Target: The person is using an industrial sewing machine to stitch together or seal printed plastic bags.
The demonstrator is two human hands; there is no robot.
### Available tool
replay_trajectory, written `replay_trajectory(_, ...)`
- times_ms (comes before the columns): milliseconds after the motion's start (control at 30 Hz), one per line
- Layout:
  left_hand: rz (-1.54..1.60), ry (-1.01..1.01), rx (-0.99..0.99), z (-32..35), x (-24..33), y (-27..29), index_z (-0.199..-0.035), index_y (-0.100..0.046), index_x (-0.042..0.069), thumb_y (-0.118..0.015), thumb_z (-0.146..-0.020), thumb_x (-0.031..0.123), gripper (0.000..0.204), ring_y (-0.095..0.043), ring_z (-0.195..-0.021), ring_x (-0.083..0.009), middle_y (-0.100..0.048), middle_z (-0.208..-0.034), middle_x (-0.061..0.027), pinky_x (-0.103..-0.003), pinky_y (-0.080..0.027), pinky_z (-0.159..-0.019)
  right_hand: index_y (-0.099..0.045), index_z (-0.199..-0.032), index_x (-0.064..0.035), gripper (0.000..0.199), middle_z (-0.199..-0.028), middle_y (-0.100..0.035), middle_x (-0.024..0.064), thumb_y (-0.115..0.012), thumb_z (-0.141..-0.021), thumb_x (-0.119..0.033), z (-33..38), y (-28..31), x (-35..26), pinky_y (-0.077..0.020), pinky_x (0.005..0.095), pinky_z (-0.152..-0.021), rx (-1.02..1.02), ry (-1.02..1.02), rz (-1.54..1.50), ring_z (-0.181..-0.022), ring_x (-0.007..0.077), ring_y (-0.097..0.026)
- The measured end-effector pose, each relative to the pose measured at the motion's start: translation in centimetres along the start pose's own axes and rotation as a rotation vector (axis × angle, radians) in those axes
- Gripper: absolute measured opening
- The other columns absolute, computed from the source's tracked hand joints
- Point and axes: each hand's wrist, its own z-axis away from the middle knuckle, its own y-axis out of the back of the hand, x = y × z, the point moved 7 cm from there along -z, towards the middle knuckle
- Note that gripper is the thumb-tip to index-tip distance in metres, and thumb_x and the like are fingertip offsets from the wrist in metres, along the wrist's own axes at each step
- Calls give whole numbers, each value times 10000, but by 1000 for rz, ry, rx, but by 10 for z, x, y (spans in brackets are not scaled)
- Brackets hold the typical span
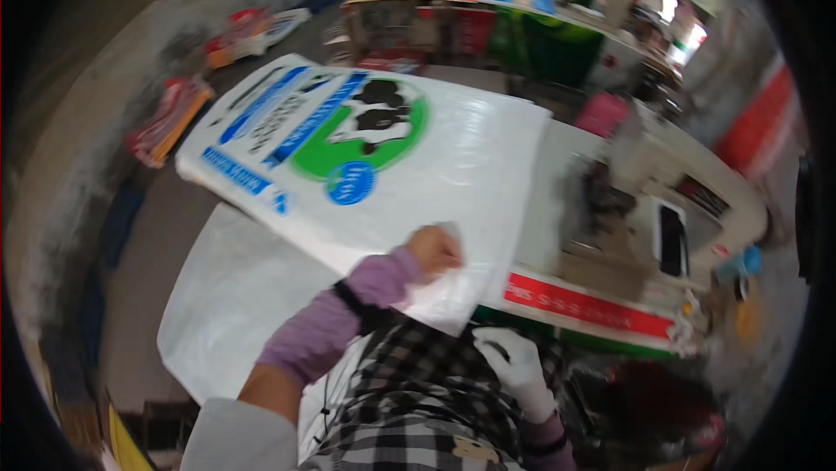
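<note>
A large white printed sack (470,158) with a green oval, a black-and-white cow and blue bands lies across the work table. My left hand (434,252), in a purple sleeve, is over the sack's near part. Its fingers are curled closed and a little blurred; a whitish bit shows at the fingertips, too unclear to name. My right hand (512,362) wears a white glove and hovers by my checked apron (409,384), below the sack's near corner. Its thumb and bent fingers are apart, with nothing seen between them. Another plain white sheet or sack (235,297) hangs at the left.
A pale sewing machine (688,175) stands on the table at the right, with a dark phone-like slab (670,240) on it. Folded colourful sacks (170,118) lie along the wall at the left. Farther back are other tables with coloured sacks (549,44).
</note>
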Motion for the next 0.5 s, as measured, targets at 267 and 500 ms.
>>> replay_trajectory(267,-673,-263,639,51,66,24,-768,-663,52,-779,-683,214,217,-623,-645,-250,-621,-714,-85,-369,-510,-616,-626,-1026,43,183,-878,-681,116,-571,-859,-11,-23,41,15,-506,254,-741,251,-142,-242,-814,163,-666)
replay_trajectory(500,-878,-124,240,17,26,13,-814,-682,101,-725,-689,275,219,-614,-645,-306,-632,-749,-96,-396,-502,-601,-634,-988,43,154,-854,-677,113,-571,-859,-12,-26,25,9,-505,251,-726,218,-135,-222,-792,154,-661)
